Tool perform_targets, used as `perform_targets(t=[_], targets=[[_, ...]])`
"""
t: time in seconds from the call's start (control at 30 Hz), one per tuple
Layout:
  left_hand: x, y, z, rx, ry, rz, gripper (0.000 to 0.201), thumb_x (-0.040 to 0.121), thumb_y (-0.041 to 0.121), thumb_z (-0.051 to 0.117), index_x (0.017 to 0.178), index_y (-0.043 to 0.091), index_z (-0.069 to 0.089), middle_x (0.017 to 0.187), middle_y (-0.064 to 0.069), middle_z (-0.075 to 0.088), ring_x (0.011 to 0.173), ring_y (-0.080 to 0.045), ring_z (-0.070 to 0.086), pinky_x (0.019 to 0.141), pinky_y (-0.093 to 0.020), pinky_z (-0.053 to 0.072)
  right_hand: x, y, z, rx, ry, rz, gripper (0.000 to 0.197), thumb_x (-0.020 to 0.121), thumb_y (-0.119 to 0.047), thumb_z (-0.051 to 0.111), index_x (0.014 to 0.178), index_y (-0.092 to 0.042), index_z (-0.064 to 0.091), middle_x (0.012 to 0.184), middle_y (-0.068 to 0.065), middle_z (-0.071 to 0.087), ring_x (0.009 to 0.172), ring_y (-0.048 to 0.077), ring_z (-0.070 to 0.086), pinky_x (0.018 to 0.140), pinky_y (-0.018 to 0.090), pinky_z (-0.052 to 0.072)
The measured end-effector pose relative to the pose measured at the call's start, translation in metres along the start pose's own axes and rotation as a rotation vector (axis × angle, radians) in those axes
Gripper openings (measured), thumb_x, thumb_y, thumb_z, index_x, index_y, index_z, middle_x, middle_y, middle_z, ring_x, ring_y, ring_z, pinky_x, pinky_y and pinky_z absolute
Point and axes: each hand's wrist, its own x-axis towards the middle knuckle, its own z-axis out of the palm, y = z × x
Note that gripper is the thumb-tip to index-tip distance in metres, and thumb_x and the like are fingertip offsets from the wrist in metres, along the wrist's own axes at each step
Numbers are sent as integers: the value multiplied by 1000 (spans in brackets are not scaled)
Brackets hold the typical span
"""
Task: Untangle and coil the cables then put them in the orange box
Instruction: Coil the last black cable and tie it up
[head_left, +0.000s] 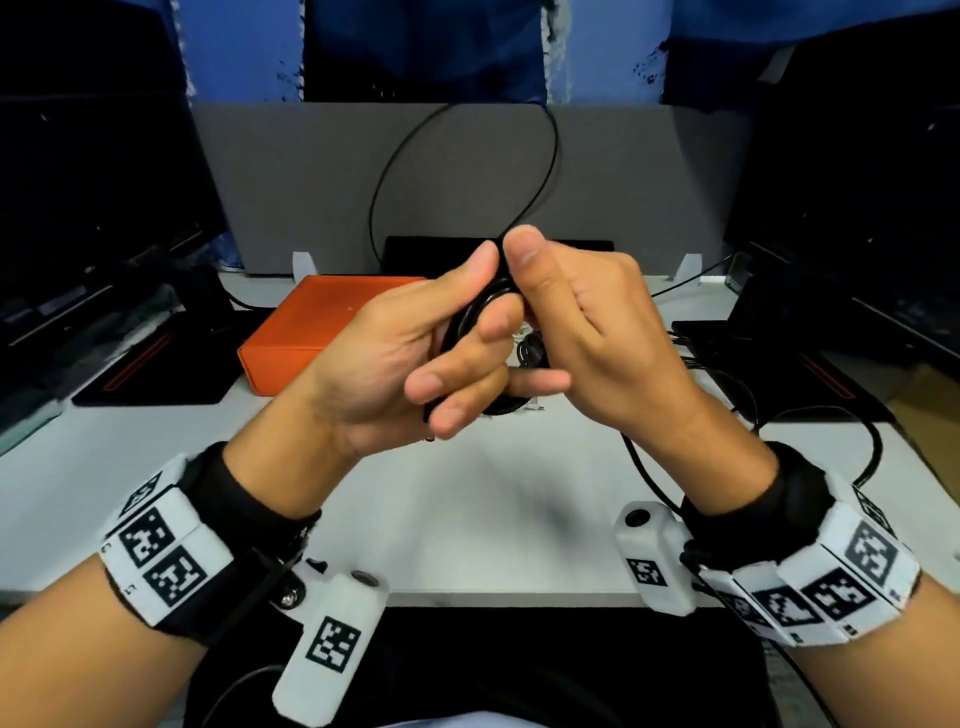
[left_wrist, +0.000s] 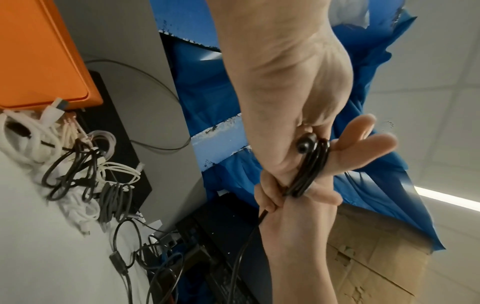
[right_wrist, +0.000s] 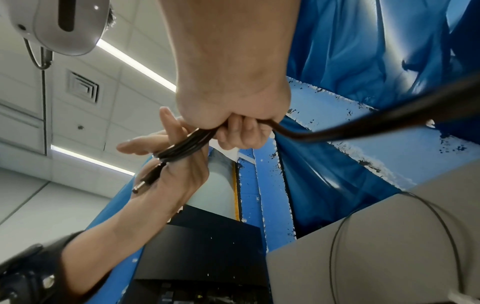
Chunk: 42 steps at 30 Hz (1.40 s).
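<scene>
Both hands are raised above the white table (head_left: 467, 499). A coil of black cable (head_left: 470, 317) sits in my left hand (head_left: 467, 312), thumb on one side and curled fingers on the other. In the left wrist view the coil (left_wrist: 309, 170) wraps across the fingers, and its barrel plug (right_wrist: 146, 181) sticks out below. My right hand (head_left: 530, 291) grips the same cable right beside the coil, with a free loop (head_left: 553, 156) arching up behind. The orange box (head_left: 306, 327) stands closed on the table, behind and left of the hands.
A tangled pile of white, grey and black cables (left_wrist: 78, 168) lies beside the orange box (left_wrist: 39, 57). A grey divider panel (head_left: 291, 182) closes off the back. Dark monitors flank both sides. More black cable (head_left: 878, 447) runs over the table at right.
</scene>
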Motion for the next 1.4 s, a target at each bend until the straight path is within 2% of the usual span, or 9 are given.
perform_targets(t=[0.1,0.33,0.43,0.57,0.7,0.83,0.97,1.23,1.4], targets=[[0,9,1,-77,83,133,55,109,38,26,81,12,65,38,8,48,41,-8,60,101,-29,51,5,7,0,17,7,118,50,109,-41,35,83,-6,59,65,8,53,58,3,43,56,26,35],[-7,48,-22,-189,499,653,44,114,25,30,113,-9,58,70,0,65,63,-7,66,88,-28,56,-6,16,2,-165,-613,443,20,110,-40,36,101,-26,46,79,1,54,48,6,55,39,35,53],[-8,51,-35,146,741,762,39,113,24,31,117,-3,58,85,1,71,76,-13,70,89,-31,53,-16,8,12,-318,-882,419,21,110,-44,37,115,-28,50,88,-2,56,68,19,64,59,41,61],[-1,34,-40,992,957,569,37,113,21,29,115,1,60,84,3,75,61,-13,66,73,-20,47,-16,2,11,-393,-883,246,29,109,-45,38,105,-24,56,85,-10,57,81,6,54,76,36,46],[-1,24,-32,992,799,289,40,113,23,33,96,8,67,63,-1,67,66,-37,54,66,-32,47,-13,-3,6,-411,-945,185,39,108,-48,39,76,-26,44,67,-9,48,65,1,47,62,26,35],[-4,29,-29,881,767,178,32,111,21,38,96,8,63,60,3,37,49,-10,34,69,-39,37,-6,9,-4,-515,-840,246,41,106,-53,41,75,-27,50,67,-10,55,67,4,51,64,31,38],[-1,28,-28,845,792,142,32,109,23,46,82,12,59,52,9,35,46,-7,29,59,-30,32,0,15,-15,-591,-466,328,64,98,-67,42,151,-30,39,122,-8,52,108,13,53,91,38,47],[9,13,-15,771,851,197,38,105,31,54,70,15,55,49,7,32,47,-12,23,55,-34,19,-4,6,4,-485,212,-191,19,103,-24,54,90,-12,63,83,-5,57,77,18,50,70,38,44],[12,4,-8,672,715,136,38,107,29,48,74,11,49,46,7,28,37,-7,26,53,-32,29,1,22,6,-395,-78,9,26,109,-32,38,121,-28,60,106,-13,63,98,14,59,88,41,47]])
